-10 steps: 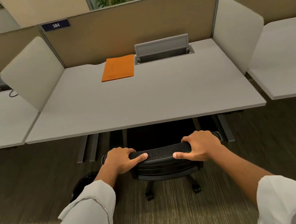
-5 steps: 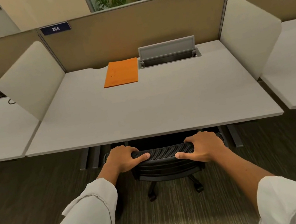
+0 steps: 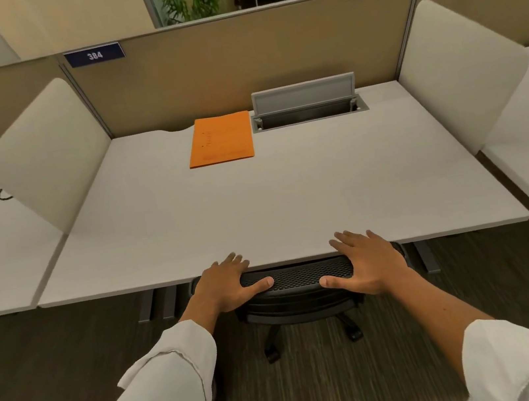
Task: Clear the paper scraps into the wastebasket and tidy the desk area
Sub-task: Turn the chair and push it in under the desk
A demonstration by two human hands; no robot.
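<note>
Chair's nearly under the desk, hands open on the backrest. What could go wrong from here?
1. Pinch: fingers of the left hand and right hand reach past the chair backrest over the desk front edge; another push could trap them.
2. Tidying may be left unfinished: the orange folder lies on the desk and the cable tray lid stands open.
3. No wastebasket in view, so scrap disposal can't be confirmed.

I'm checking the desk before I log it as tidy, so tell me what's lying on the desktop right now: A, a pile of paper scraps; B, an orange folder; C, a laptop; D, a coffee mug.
B: an orange folder lies flat near the back of the desk, just left of the open cable hatch; nothing else lies on the desktop.
</note>
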